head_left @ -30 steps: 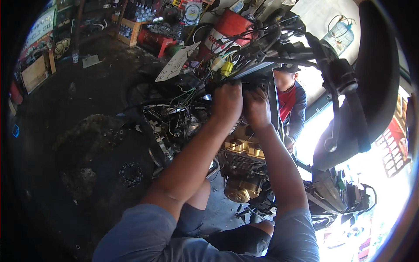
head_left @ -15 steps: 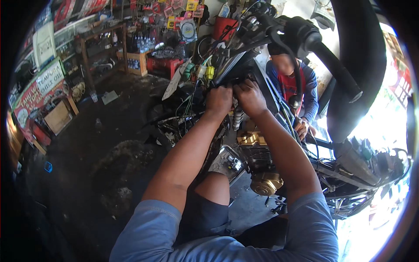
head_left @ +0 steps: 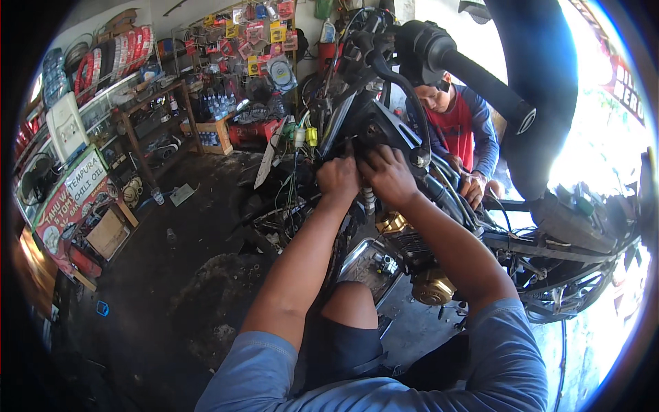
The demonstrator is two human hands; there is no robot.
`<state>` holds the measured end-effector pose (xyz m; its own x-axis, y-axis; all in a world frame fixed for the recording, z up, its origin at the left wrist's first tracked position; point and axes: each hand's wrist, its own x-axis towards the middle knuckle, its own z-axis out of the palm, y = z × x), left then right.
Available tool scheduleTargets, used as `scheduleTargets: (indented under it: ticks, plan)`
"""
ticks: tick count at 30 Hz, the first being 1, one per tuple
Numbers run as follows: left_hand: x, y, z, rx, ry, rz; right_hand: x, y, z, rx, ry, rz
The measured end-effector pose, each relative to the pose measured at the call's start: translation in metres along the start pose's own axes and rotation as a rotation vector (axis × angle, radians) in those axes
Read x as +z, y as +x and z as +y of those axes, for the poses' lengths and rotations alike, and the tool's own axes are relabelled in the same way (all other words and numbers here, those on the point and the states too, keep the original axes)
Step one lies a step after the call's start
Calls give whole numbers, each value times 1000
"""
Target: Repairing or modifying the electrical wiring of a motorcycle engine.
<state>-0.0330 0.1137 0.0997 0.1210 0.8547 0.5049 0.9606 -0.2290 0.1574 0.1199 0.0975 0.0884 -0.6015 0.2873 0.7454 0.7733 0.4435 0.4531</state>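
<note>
Both my hands are at the front of a partly stripped motorcycle, on a black panel (head_left: 374, 130) below the handlebar. My left hand (head_left: 339, 177) is closed, its thumb side up against the panel's lower edge; what it grips is hidden. Close beside it, my right hand (head_left: 386, 176) curls its fingers over the same dark part, and anything inside them is hidden too. Left of my hands hang loose wires with a yellow connector (head_left: 311, 136). Under my right forearm sit the gold engine covers (head_left: 433, 287).
A co-worker in a red and blue shirt (head_left: 449, 130) works with both hands at the motorcycle's far side. The handlebar grip (head_left: 491, 86) juts out at upper right. A metal tray (head_left: 371, 271) with small parts lies by my knee. A wooden crate of bottles (head_left: 218, 134) stands farther back.
The view has shifted, showing more of the back wall. Both hands stay at the black panel; the right hand's fingers look more spread over it. The co-worker's hands have come closer together.
</note>
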Motion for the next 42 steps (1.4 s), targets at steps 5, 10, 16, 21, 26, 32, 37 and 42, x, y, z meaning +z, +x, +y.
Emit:
scheduleTargets:
  ticks: [5,10,16,21,26,32,37,42]
  plan:
    - [12,6,4,-92,-73,-42,-30,-27,-12,217,-102,-59]
    - [15,2,13,-49,-78,-4,-29,-36,-10,246,-66,-46]
    - [18,8,5,-11,-180,19,-23,-11,-12,286,-85,-179]
    - [12,4,3,-44,-216,-12,-33,-6,-16,301,-108,-77]
    - [13,-12,-10,170,-546,504,-27,-8,-3,271,-119,-137]
    - [2,-6,-2,-119,-974,-98,-22,-7,5,253,-160,-194]
    - [42,27,17,-486,-2005,181,-21,19,8,326,0,-373]
    - [76,50,38,-660,-1934,512,-17,76,25,118,121,64]
